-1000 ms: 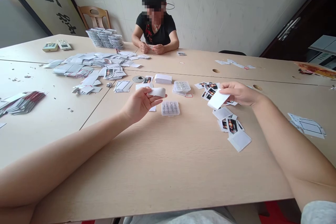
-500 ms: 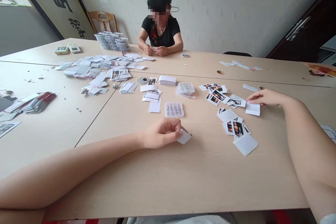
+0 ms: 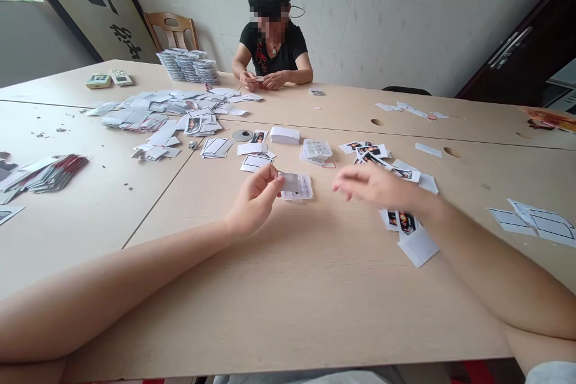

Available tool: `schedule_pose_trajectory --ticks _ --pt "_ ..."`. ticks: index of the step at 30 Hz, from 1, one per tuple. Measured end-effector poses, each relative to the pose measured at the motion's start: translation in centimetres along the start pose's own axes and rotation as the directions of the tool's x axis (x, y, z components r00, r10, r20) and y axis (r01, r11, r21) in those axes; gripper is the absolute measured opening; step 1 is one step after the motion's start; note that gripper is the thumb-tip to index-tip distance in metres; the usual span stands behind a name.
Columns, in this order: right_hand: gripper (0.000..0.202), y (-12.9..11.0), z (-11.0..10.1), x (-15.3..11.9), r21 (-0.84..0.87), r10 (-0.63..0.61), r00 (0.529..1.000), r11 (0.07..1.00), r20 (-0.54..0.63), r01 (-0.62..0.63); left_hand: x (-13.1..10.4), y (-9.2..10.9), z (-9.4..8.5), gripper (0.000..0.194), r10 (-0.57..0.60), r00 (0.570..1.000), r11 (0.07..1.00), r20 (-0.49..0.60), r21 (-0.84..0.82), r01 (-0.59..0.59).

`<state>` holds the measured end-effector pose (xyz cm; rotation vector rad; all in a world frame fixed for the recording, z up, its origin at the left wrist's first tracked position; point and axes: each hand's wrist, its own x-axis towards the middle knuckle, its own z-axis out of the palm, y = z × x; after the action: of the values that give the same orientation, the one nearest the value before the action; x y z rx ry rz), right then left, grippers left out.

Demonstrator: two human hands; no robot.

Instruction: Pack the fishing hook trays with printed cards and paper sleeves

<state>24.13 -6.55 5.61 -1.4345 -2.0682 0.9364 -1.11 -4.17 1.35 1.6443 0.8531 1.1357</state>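
Note:
My left hand is closed, pinching a small pale grey card between thumb and fingers. The card is held over a clear plastic box with small items in compartments, partly covering it. To the right, my right hand is in the air, blurred by motion, its fingers stretched out to the left with nothing visible in them. Beneath and beside that hand lie printed photo cards and a white paper packet. More printed cards are spread just behind it, partly hidden by the hand.
Behind the box stand another clear box and a stack of white cards. A large heap of white papers fills the left. Bordered sheets lie at the right. Across the table sits a person in a black top, handling something small.
My left hand has risen and moved left and away from me with the card. My right hand has left the white packet at the right and swung left toward the middle.

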Motion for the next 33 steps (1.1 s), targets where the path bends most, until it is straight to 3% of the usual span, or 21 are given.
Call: schedule_pose_trajectory --ticks 2,4,6,12,15,18,21,26,33 --pt "0.023 -2.0 4.1 -0.6 -0.123 -0.073 0.993 0.989 0.092 0.084 -0.2 0.0 0.0 0.022 0.077 0.997 0.994 0.020 0.072 -0.078" --pt "0.018 -2.6 6.7 -1.1 -0.281 -0.161 0.986 0.945 0.049 0.168 -0.7 0.1 0.1 0.021 0.186 0.979 0.963 0.087 0.184 -0.199" --pt "0.019 -2.3 8.0 -1.2 -0.401 -0.265 0.964 0.883 0.009 0.246 -1.1 0.3 0.2 0.018 0.275 0.947 0.910 0.168 0.272 -0.312" --pt "0.019 -1.5 8.2 -0.4 -0.628 -0.418 0.907 0.719 -0.050 0.297 -1.4 0.2 0.3 0.009 0.373 0.874 0.803 0.313 0.363 -0.473" --pt "0.019 -1.4 8.2 -0.2 -0.662 -0.438 0.897 0.689 -0.055 0.296 -1.5 0.1 0.4 0.010 0.394 0.825 0.720 0.404 0.423 -0.551" --pt "0.019 -1.2 8.2 -0.1 -0.664 -0.429 0.901 0.693 -0.069 0.279 -1.4 0.4 0.2 0.017 0.370 0.807 0.665 0.461 0.475 -0.576" --pt "0.019 -0.5 7.6 0.0 -0.644 -0.420 0.901 0.720 -0.108 0.259 -0.9 0.7 -0.5 0.019 0.373 0.830 0.642 0.415 0.530 -0.554" --pt "0.021 1.1 6.2 0.5 -0.484 -0.354 0.915 0.846 -0.192 0.226 0.9 -0.2 -1.9 0.019 0.306 0.910 0.617 0.279 0.670 -0.413" --pt "0.021 2.7 6.7 1.2 -0.352 -0.344 0.905 0.903 -0.250 0.246 1.6 -2.5 -2.2 0.045 0.119 0.936 0.487 0.331 0.802 -0.346"
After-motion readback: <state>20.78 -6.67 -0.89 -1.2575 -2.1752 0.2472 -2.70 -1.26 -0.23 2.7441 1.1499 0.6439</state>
